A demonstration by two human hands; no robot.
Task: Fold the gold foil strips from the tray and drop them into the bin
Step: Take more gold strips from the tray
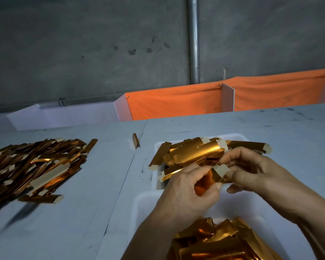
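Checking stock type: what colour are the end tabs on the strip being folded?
Pale cream, unfoiled, on the strip; head view.

The foil strip [207,182] pinched between the two hands is shiny orange-gold with a pale cream tab. The strips [191,154] in the far white tray [238,136] show the same metallic gold with cream ends, and so does the big pile [34,166] at the left. Folded pieces [214,241] in the near white bin [139,203] gleam copper-gold. The table [83,212] is pale grey-blue with dark smudges. Far behind, a cloth [176,99] is bright orange, against a mottled grey wall [83,44].
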